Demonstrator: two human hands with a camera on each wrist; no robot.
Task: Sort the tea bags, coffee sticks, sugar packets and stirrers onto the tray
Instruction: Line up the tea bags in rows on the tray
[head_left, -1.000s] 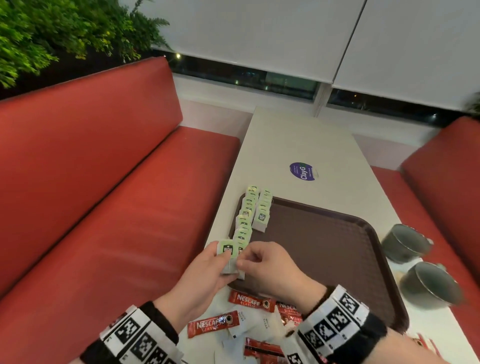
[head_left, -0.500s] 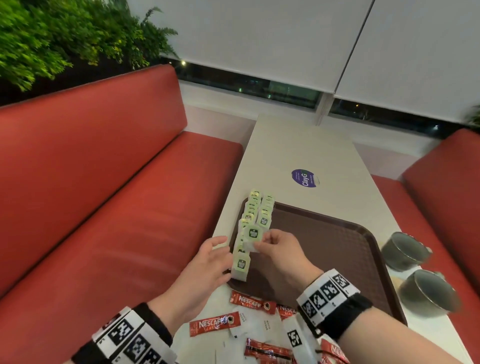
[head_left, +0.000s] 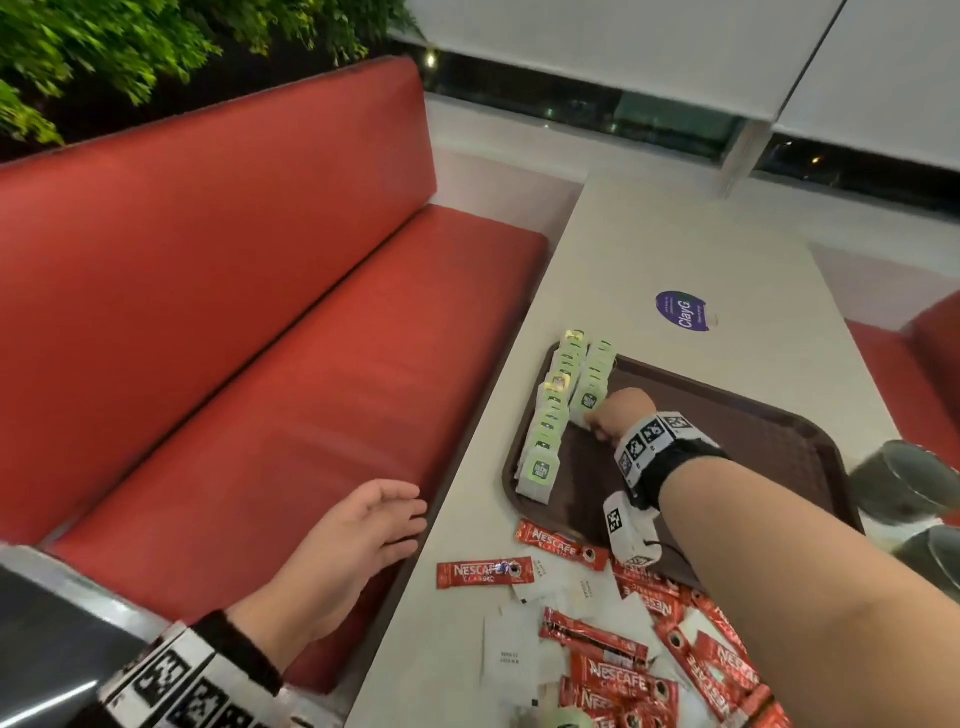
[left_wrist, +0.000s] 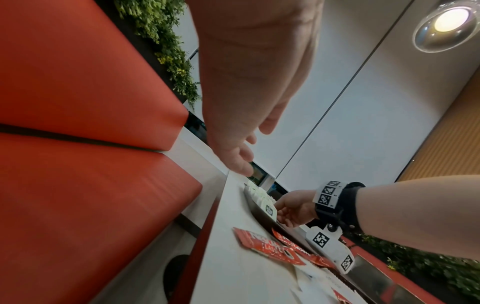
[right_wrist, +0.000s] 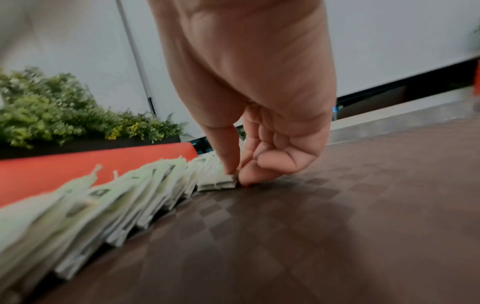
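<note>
Two rows of green tea bags (head_left: 550, 415) lean along the left edge of the brown tray (head_left: 753, 436). My right hand (head_left: 602, 421) reaches onto the tray and pinches the front tea bag (right_wrist: 218, 183) of the shorter right row between thumb and forefinger, low against the tray floor (right_wrist: 285, 236). My left hand (head_left: 374, 525) hangs off the table's left edge over the red bench, fingers loosely spread and holding nothing. Red Nescafe coffee sticks (head_left: 485, 571) and white sugar packets (head_left: 506, 649) lie scattered on the table in front of the tray.
Two dark cups (head_left: 904, 483) stand to the right of the tray. A purple round sticker (head_left: 681, 310) marks the white table (head_left: 701, 244) beyond it. A red bench (head_left: 234, 338) runs along the left, with green plants (head_left: 93, 47) behind it.
My right hand carried a tea bag forward and set it down at the front of the right row. My left hand let go and drew back off the table's left edge.
</note>
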